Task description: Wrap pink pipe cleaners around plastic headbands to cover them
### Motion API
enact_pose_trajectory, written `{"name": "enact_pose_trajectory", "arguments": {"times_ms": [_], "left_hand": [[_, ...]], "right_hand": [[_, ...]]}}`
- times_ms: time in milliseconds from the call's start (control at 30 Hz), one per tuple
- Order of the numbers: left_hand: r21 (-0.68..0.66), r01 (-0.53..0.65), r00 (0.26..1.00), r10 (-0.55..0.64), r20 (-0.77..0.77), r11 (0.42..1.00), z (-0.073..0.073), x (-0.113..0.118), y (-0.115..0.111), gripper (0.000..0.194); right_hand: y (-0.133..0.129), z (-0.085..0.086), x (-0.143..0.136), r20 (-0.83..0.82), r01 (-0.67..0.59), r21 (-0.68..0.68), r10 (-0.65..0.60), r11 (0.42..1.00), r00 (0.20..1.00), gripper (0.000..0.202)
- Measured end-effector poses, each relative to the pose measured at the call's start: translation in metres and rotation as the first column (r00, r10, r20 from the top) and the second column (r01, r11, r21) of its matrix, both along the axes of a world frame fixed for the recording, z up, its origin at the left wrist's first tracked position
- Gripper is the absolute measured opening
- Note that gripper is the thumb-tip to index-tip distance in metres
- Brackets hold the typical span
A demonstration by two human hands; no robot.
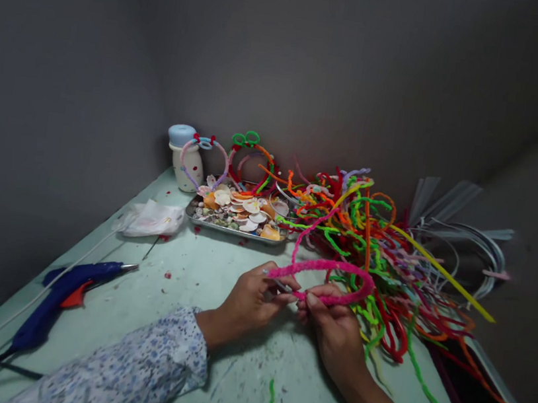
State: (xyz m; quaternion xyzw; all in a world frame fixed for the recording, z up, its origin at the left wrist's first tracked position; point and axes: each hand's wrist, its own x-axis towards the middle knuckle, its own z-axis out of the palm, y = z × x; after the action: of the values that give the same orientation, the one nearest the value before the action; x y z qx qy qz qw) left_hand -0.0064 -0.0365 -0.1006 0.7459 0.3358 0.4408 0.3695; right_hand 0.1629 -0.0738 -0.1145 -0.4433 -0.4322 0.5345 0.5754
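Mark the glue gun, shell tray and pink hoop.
Glue gun (48, 308): head view, on the blue handle.
Shell tray (235, 231): head view, on the front rim.
Pink hoop (325, 265): head view, on the far side.

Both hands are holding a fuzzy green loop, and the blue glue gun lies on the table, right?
Not quite: the head view shows the loop is pink. The left hand and right hand hold it, and the blue glue gun lies on the table.
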Motion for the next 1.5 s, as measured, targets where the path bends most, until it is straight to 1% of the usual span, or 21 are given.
{"name": "enact_pose_trajectory", "arguments": {"times_ms": [200,333,533,667,833,1033,1133,1267,1400,1500], "left_hand": [[0.089,-0.046,0.998,0.049,-0.034,0.995,0.002,0.001,0.002,0.015],[0.093,-0.067,0.996,0.072,-0.049,0.993,0.005,0.002,-0.001,0.015],[0.096,-0.092,0.991,0.101,-0.092,0.991,0.007,0.001,-0.005,0.015],[0.091,-0.106,0.990,0.113,-0.080,0.990,0.007,0.002,-0.005,0.011],[0.083,-0.130,0.985,0.138,-0.100,0.988,0.003,0.003,-0.004,0.015],[0.120,-0.148,0.980,0.162,-0.113,0.982,0.003,0.003,-0.004,0.014],[0.124,-0.149,0.978,0.165,-0.129,0.981,0.005,0.003,-0.005,0.014],[0.128,-0.140,0.977,0.158,-0.141,0.982,0.006,0.002,-0.005,0.014],[0.093,-0.140,0.982,0.150,-0.115,0.986,0.010,0.003,-0.005,0.010],[0.070,-0.110,0.987,0.117,-0.109,0.991,0.014,0.003,-0.006,0.012]], "right_hand": [[-0.002,0.002,0.000,0.052,0.014,0.046,-0.017,0.999,0.999,0.017],[-0.003,0.004,-0.002,0.117,0.032,0.076,-0.040,0.997,0.992,0.017],[-0.005,0.007,-0.004,0.194,0.096,0.032,-0.100,0.995,0.976,0.020],[-0.005,0.005,-0.004,0.195,0.133,0.008,-0.132,0.991,0.972,0.022],[-0.005,0.005,-0.005,0.114,0.111,0.028,-0.114,0.993,0.987,0.020],[-0.004,0.008,-0.006,0.175,0.133,0.041,-0.138,0.990,0.975,0.022],[-0.004,0.006,-0.005,0.173,0.139,0.033,-0.142,0.990,0.975,0.024],[-0.005,0.002,-0.004,0.218,0.141,0.023,-0.142,0.990,0.965,0.024],[-0.004,0.003,-0.002,0.251,0.149,0.021,-0.149,0.989,0.956,0.028],[-0.004,0.005,-0.002,0.281,0.169,-0.001,-0.162,0.986,0.946,0.033]]}}
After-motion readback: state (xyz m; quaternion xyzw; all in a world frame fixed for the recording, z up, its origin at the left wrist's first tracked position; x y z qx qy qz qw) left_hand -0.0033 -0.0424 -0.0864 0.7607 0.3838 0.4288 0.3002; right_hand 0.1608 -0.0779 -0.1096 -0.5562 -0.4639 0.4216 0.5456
